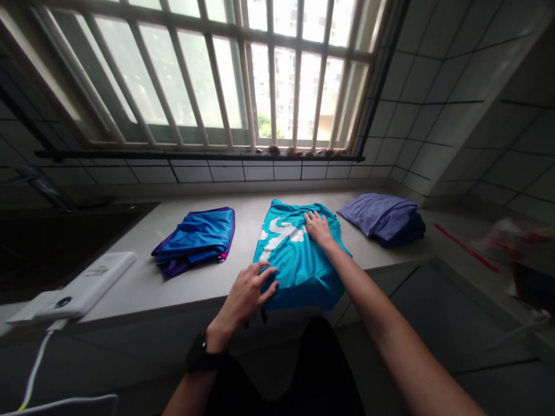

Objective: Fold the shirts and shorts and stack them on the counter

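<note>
A turquoise shirt (299, 260) with a white print lies spread on the countertop, its lower end hanging over the front edge. My right hand (318, 227) rests flat on its upper right part, fingers stretched out. At the shirt's lower left side is my left hand (251, 287), fingers apart and slightly bent; whether the fingertips touch the cloth I cannot tell. A dark watch is on my left wrist. To the left lies a folded blue garment (197, 231) with purple edging. A folded lavender garment (375, 211) sits to the right, with darker cloth beneath it.
A white power strip (93, 283) with a cable stands on the counter (173, 294) beside the dark sink (30, 242). A faucet (47, 188) is at the far left. A red strip (466, 247) and a plastic bag (511, 240) lie right. Behind is a barred window (249, 86).
</note>
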A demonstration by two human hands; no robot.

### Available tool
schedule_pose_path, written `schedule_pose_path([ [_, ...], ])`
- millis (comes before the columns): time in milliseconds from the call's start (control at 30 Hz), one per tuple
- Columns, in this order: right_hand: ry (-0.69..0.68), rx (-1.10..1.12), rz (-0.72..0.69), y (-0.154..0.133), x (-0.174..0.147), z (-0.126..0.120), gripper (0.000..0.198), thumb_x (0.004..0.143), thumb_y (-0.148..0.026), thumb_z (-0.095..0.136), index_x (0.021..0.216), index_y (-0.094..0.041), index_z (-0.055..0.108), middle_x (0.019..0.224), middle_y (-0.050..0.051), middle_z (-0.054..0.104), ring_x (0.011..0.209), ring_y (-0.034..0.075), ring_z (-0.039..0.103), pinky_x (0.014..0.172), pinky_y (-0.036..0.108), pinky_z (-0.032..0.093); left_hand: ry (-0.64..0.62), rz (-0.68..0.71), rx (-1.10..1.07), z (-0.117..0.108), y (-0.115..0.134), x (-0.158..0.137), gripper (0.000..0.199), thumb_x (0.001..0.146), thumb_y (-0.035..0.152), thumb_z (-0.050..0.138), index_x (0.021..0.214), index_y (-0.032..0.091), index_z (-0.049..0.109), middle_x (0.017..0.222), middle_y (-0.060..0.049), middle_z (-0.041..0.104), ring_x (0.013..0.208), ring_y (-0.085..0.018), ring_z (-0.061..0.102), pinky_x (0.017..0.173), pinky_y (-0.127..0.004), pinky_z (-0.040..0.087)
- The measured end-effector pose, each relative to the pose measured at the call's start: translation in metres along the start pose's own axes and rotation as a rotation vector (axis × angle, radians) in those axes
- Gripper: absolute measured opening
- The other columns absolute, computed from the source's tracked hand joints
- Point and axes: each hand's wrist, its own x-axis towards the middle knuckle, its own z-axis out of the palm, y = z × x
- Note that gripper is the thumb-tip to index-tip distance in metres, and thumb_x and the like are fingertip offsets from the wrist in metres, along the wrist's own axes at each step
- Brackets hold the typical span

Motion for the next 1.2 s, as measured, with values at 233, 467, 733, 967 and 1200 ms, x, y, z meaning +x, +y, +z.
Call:
schedule_pose_path([
  [233,0.099,0.166,-0.132,-0.014,-0.095,-0.023,0.04,0.102,-0.011,0.045,0.135,-0.019,0.067,0.139,0.012,0.068,0.127,0.024,0.063,0.111,0.038,0.049,0.0,0.2,0.032,0.024,-0.032,-0.031,0.089,0.079,0.047,0.083,0.158,0.031,0.047,0.157,-0.01,0.055,0.141,-0.035,0.054,0.113,-0.048,0.049],
  [467,0.285,0.202,-0.334,-0.015,-0.223,0.026,0.07,0.087,-0.025,0.076,0.153,-0.024,0.052,0.155,0.013,0.058,0.144,0.032,0.051,0.122,0.052,0.036,0.048,0.209,0.125,0.031,-0.033,-0.03,0.08,0.084,0.003,0.057,0.159,0.032,0.046,0.157,-0.008,0.057,0.143,-0.028,0.054,0.109,-0.04,0.051],
  [733,0.785,0.191,-0.315,-0.025,-0.21,0.069,0.045,0.099,0.0,0.046,0.132,-0.024,0.066,0.132,0.007,0.075,0.135,0.02,0.062,0.125,0.043,0.03,0.085,0.199,0.002,0.02,-0.034,-0.032,0.067,0.085,-0.006,0.042,0.136,0.029,0.066,0.133,-0.007,0.072,0.122,-0.023,0.068,0.098,-0.038,0.058],
  [967,0.736,0.497,-0.286,-0.02,-0.232,0.022,0.031,0.103,-0.009,0.049,0.117,-0.027,0.071,0.107,0.004,0.078,0.1,0.02,0.074,0.091,0.035,0.056,0.215,0.16,-0.153,0.009,-0.03,-0.06,0.053,0.091,0.005,0.044,0.134,0.028,0.067,0.109,-0.007,0.077,0.098,-0.022,0.074,0.086,-0.034,0.062],
  [1200,0.059,0.933,-0.201,-0.012,-0.241,-0.064,0.027,0.101,-0.024,0.053,0.118,-0.03,0.072,0.109,0.005,0.076,0.102,0.023,0.074,0.091,0.036,0.06,0.117,0.018,-0.446,-0.063,-0.006,-0.064,0.019,0.093,0.039,0.065,0.102,0.028,0.077,0.089,-0.001,0.08,0.074,-0.019,0.074,0.068,-0.027,0.059],
])
